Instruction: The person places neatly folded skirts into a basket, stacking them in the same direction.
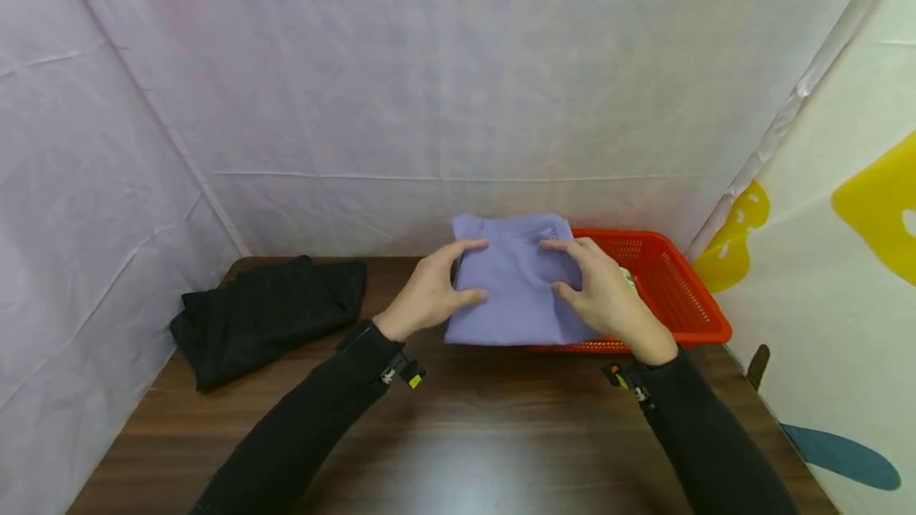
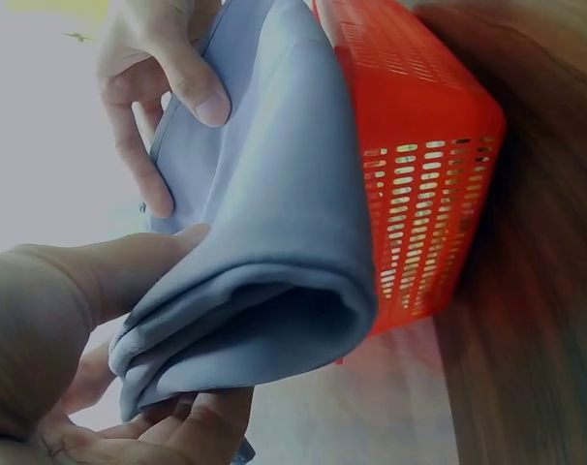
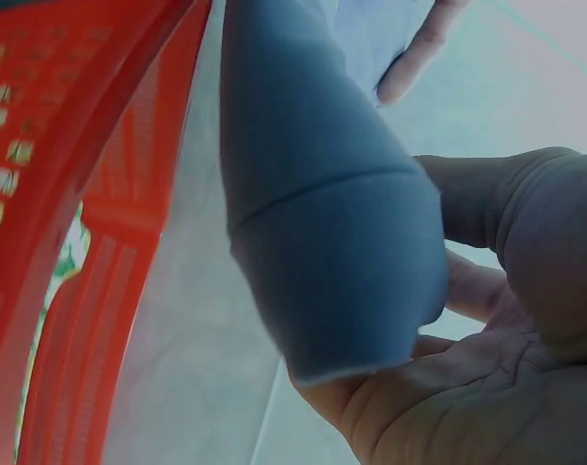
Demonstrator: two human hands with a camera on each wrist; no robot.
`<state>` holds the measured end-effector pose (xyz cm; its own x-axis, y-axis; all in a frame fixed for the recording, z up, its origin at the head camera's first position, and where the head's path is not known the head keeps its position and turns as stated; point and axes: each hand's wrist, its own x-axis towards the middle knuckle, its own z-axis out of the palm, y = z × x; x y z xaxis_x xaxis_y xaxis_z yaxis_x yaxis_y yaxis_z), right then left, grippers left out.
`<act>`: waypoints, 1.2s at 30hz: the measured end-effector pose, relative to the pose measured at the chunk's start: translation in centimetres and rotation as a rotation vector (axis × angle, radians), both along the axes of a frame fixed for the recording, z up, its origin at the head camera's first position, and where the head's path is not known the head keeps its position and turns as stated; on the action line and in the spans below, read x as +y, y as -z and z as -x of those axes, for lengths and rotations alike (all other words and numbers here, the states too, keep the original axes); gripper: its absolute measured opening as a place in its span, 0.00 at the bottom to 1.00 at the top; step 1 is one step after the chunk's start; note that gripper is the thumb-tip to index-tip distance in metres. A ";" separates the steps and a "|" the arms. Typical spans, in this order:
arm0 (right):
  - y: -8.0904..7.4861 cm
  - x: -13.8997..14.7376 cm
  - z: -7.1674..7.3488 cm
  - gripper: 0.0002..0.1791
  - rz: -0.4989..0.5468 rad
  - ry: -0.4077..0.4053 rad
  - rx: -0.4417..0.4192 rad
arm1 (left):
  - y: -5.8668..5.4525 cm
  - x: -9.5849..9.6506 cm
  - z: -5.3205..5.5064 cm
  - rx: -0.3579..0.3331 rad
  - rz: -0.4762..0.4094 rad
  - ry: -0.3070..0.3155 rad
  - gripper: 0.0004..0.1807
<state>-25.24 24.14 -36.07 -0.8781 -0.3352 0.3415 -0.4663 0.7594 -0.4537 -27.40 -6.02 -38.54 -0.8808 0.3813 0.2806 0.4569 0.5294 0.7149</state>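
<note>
A folded lavender garment (image 1: pixel 511 292) is held up between both hands, in front of the left part of a red plastic basket (image 1: pixel 676 292). My left hand (image 1: pixel 429 290) grips its left side, the thumb on top and the fingers underneath, as the left wrist view shows. There, the folded layers (image 2: pixel 245 320) curl round a hollow at the near end. My right hand (image 1: pixel 608 292) pinches the right side; in the right wrist view its fingers pass beneath the cloth (image 3: pixel 342 262). The parts of the fingers under the fabric are hidden.
A folded black garment (image 1: pixel 275 316) lies on the left of the dark wooden table (image 1: pixel 458 443). Inside the basket shows part of a white and green patterned item (image 3: pixel 73 247). White fabric walls (image 1: pixel 444 86) stand behind and on both sides.
</note>
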 end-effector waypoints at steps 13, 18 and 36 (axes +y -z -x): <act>-0.5 3.5 1.9 0.33 -0.020 0.096 0.004 | 0.3 4.8 3.1 -0.051 -0.058 0.069 0.40; -0.3 4.9 2.6 0.33 -0.046 0.133 -0.010 | 0.4 6.8 3.8 -0.064 -0.045 0.096 0.39; 1.1 8.2 4.1 0.33 -0.138 0.200 -0.038 | 1.3 11.9 5.6 -0.050 0.063 0.148 0.40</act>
<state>-29.36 32.35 -37.18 -0.9430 -0.1948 0.2700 -0.2852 0.8909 -0.3534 -33.03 5.87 -39.86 -0.8259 0.5235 0.2095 0.4981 0.5034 0.7060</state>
